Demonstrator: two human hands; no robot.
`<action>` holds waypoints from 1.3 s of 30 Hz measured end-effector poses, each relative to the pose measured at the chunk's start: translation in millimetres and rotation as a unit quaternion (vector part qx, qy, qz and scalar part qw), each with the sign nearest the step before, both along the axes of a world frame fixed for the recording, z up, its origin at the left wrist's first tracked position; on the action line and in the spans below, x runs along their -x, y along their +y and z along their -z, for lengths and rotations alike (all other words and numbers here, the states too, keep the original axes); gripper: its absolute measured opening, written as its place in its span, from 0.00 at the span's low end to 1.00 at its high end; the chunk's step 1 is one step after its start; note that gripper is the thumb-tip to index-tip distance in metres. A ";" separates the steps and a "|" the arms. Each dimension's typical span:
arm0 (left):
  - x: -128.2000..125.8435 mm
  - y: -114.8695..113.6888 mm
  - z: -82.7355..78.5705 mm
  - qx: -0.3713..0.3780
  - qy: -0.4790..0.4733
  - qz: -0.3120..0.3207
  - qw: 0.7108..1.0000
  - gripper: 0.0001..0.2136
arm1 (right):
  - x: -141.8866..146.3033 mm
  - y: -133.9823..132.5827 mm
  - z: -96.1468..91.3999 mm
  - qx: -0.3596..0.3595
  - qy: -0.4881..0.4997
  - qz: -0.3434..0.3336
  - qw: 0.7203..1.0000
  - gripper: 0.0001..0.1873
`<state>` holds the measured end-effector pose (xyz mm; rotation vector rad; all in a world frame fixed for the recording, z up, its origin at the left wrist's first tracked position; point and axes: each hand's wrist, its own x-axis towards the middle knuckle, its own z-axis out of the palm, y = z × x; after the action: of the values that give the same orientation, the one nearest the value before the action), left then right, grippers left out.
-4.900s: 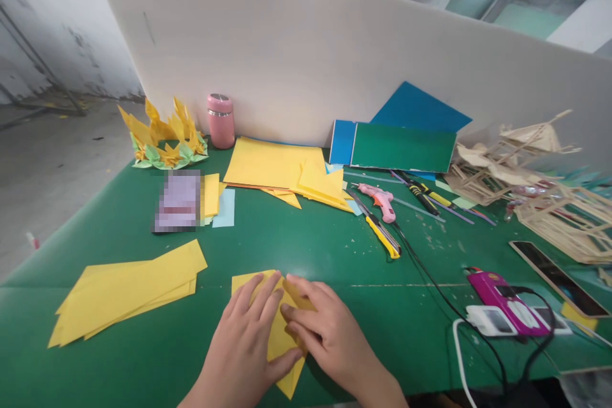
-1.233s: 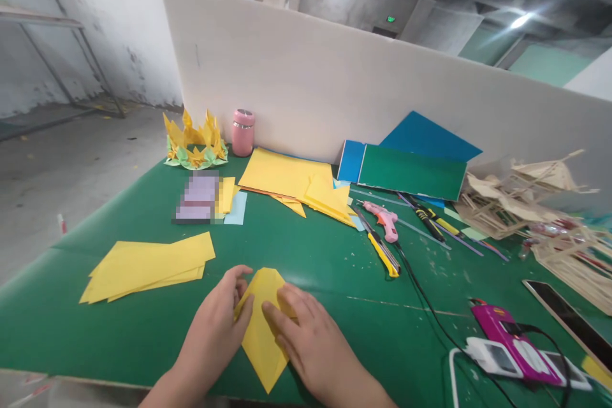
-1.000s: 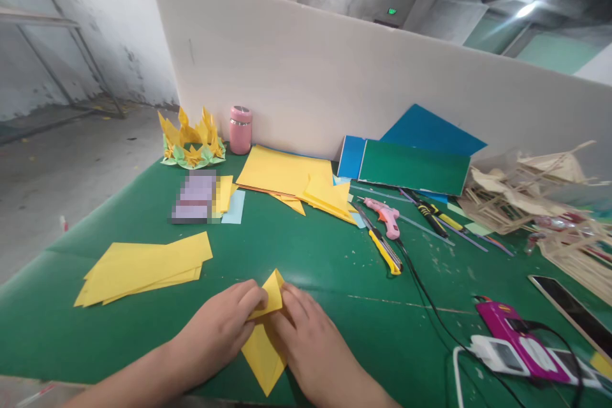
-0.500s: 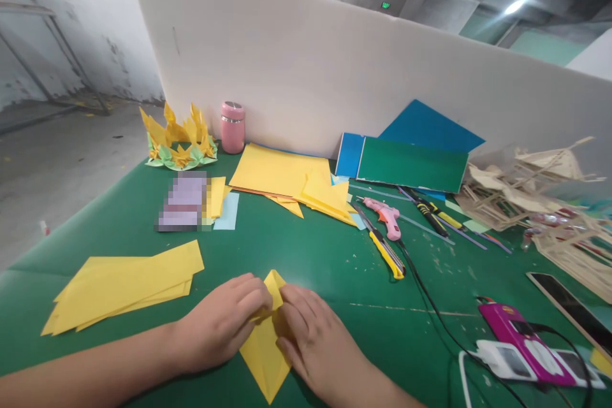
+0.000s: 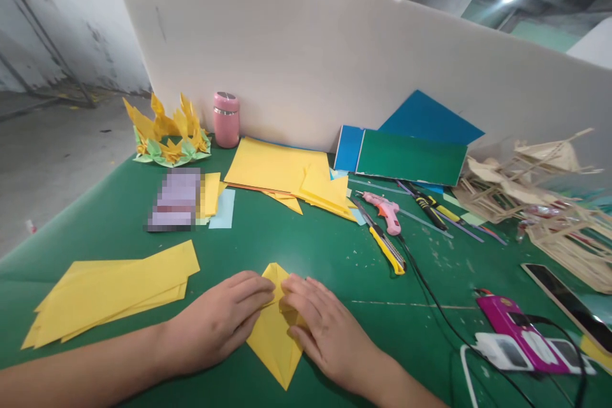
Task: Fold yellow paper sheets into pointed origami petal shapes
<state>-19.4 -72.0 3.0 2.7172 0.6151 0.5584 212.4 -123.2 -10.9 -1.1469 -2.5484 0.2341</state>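
Head view, and at the far left, just outside the left forearm, a fanned pile of yellow paper sheets [image 5: 115, 290] lies on the green table [image 5: 306, 245]; beyond it stands a yellow-and-green paper crown [image 5: 168, 140], with a blurred purple thing [image 5: 176, 197] nearer the hands. Next along, also beyond the left hand, come small yellow papers [image 5: 209, 196], a pale blue paper [image 5: 222, 209] and, farther back, a pink bottle [image 5: 226, 120], upright. And now the left hand [image 5: 224, 312]: fingers together and curled over the upper left of the folded yellow paper [image 5: 275, 344], though whether the thumb pinches it I can't tell. That paper lies on the table between both hands, a point facing the person, its top poking out beyond the fingertips. Straight ahead of the hands, larger yellow sheets [image 5: 272, 164] lie near the back. Over to the right hand [image 5: 329, 331]: fingers bent, thumb set apart from them, touching the paper's right side. Beyond and right of that hand, a yellow knife [image 5: 389, 254], then a pink glue gun [image 5: 386, 210], a green board [image 5: 412, 158] leaning behind them, and a yellow-and-black tool [image 5: 430, 209]. Well right of the right hand: wooden frames [image 5: 502, 190], a magenta block [image 5: 500, 319] with a black cord, and a phone [image 5: 568, 303].
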 end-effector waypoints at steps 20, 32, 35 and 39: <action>7.4 7.4 -8.4 0.044 0.057 0.089 0.993 0.15 | -3.5 2.2 -6.0 0.053 -0.033 0.016 0.998 0.18; 6.5 6.7 -6.2 0.056 0.081 0.091 0.991 0.16 | -4.1 -0.3 0.8 0.015 -0.038 0.008 0.999 0.19; 5.6 5.7 -5.2 0.060 0.082 0.085 0.991 0.16 | -4.1 -0.6 1.3 0.012 -0.035 0.009 0.999 0.19; 5.3 5.2 -3.6 0.067 0.086 0.080 0.991 0.17 | -4.5 -1.0 2.3 0.003 -0.035 0.007 0.999 0.19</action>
<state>-24.7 -66.9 6.7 2.6728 0.4509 0.2346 216.9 -124.2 -13.2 -1.1954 -2.6012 0.2006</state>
